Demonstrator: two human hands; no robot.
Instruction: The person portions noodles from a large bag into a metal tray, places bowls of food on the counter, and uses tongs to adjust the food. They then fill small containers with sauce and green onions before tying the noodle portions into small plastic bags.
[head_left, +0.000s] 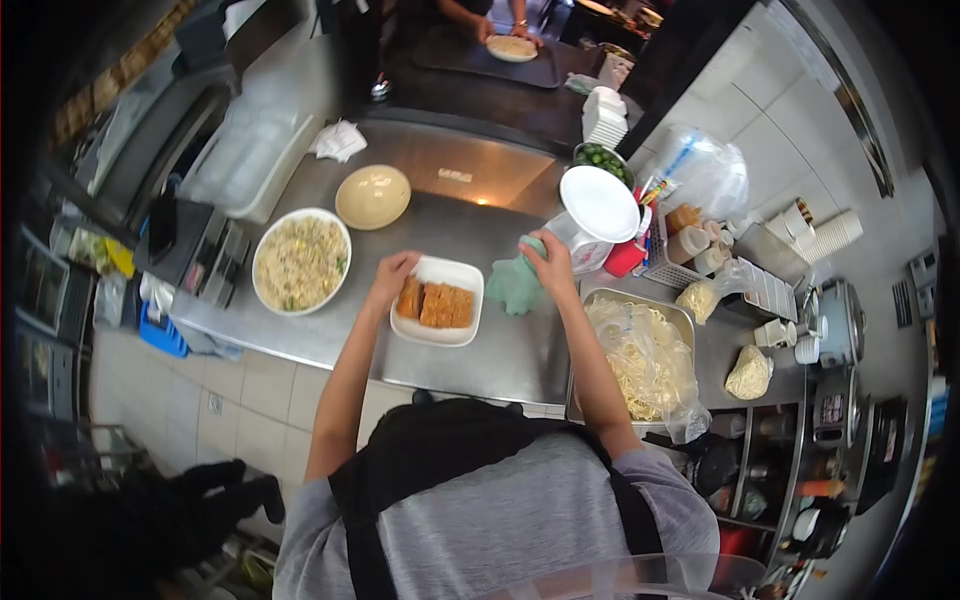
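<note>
My left hand [394, 275] pinches the upper left rim of a white square dish [463, 277], which rests on the steel counter. Sliced golden-brown fried food [436, 305] lies inside the dish. To its right, my right hand [550, 262] has its fingers closed on a green cloth [514, 284] that touches the counter. An oval white plate of fried rice [302, 262] stands to the left of my left hand. Behind it is an empty beige bowl [373, 197].
A tray of noodles [683, 319] under plastic lies at the right. A white scale [598, 204] and a basket of bottles [672, 262] stand behind it. Beyond the pass, a co-worker's hands hold a bowl [511, 48]. Another person [190, 510] is at lower left.
</note>
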